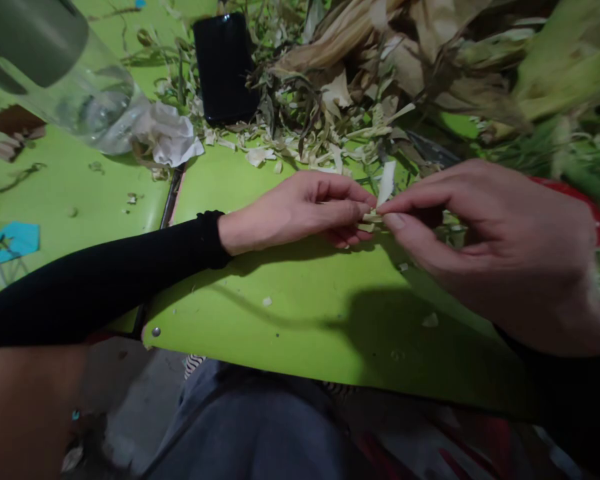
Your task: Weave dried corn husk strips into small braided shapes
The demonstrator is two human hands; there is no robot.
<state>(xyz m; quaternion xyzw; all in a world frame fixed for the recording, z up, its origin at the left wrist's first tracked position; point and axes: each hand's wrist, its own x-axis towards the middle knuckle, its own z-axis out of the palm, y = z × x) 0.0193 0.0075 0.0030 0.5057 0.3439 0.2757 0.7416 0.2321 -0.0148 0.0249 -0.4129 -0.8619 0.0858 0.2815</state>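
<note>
My left hand (pixel 300 210) reaches in from the left in a black sleeve, its fingers pinched together on a small pale leaf strip (pixel 384 190). My right hand (pixel 490 250) comes from the right and pinches the same strip between thumb and forefinger. The fingertips of both hands meet just above the green table (pixel 290 320). One end of the strip sticks up between the hands.
A heap of dry husks and leaves (pixel 380 73) fills the back of the table, with cut scraps (pixel 300 150) in front. A black phone (pixel 225 67) lies behind them. A clear plastic bottle (pixel 65 80) and crumpled tissue (pixel 167 137) sit at the left. Something red (pixel 587 207) shows behind my right hand.
</note>
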